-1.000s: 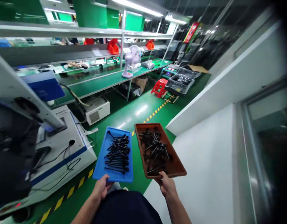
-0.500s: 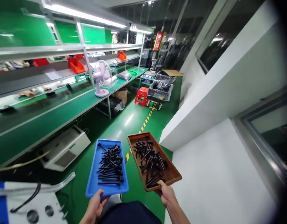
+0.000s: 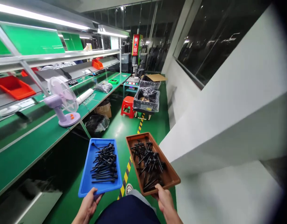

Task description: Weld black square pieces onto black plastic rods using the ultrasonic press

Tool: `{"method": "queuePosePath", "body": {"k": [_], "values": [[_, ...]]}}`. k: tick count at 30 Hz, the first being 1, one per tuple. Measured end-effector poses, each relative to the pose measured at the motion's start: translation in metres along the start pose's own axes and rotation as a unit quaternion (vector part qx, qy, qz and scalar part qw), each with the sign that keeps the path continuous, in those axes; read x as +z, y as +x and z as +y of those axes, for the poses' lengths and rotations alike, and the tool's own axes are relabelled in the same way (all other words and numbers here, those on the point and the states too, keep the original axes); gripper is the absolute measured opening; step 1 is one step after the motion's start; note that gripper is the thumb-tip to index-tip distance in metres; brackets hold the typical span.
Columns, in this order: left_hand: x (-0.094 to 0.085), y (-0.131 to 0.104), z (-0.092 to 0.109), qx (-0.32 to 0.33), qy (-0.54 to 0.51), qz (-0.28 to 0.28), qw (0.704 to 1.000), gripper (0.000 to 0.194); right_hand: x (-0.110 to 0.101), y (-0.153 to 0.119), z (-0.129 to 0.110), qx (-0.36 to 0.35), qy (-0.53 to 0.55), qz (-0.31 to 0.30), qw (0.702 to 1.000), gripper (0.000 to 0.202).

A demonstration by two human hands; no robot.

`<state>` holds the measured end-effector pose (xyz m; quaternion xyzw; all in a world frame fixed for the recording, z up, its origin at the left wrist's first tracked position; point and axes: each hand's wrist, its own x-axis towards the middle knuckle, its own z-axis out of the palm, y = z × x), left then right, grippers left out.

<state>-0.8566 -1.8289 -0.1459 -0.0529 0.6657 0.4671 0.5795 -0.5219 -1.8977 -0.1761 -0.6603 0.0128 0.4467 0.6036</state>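
My left hand (image 3: 89,202) grips the near edge of a blue tray (image 3: 84,182), thumb on the rim and fingers beneath. Black rod-like parts with wider heads (image 3: 106,161) lie in it, mostly side by side. On the right, my right hand (image 3: 164,199) is closed on the near edge of a brown tray (image 3: 172,177), its thumb over the rim. More black parts (image 3: 149,158) are heaped loosely inside that one. Both trays are held above the floor, apart from each other.
Along the left runs a green workbench (image 3: 31,137) with a purple fan (image 3: 61,99). Ahead stand a red stool (image 3: 128,106), a plastic-lined black crate (image 3: 147,104) and a red-topped machine (image 3: 135,45). A white wall (image 3: 204,118) rises at right. Striped tape (image 3: 127,174) marks the floor.
The bench, fan, stool and crate appear nearer and further left. A shoe now shows below the trays. Both hands still hold their trays.
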Motion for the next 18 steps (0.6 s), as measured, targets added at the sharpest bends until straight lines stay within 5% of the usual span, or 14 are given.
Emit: {"method": "queuePosePath", "body": {"k": [5, 10, 14, 18], "values": [[0.104, 0.021, 0.033, -0.060, -0.006, 0.010, 0.998, 0.020, 0.090, 0.078, -0.091, 0.033, -0.002, -0.027, 0.999, 0.018], [0.209, 0.087, 0.082, -0.032, 0.002, 0.002, 0.999, 0.021, 0.198, 0.171, -0.155, 0.028, -0.007, -0.062, 0.998, 0.022], [0.312, 0.135, 0.150, -0.025, 0.019, -0.007, 0.999, 0.019, 0.290, 0.232, -0.199, 0.045, 0.009, -0.042, 0.998, 0.025], [0.411, 0.159, 0.239, -0.018, 0.044, -0.029, 0.998, 0.014, 0.370, 0.267, -0.251, 0.058, 0.035, -0.017, 0.998, 0.026]]}}
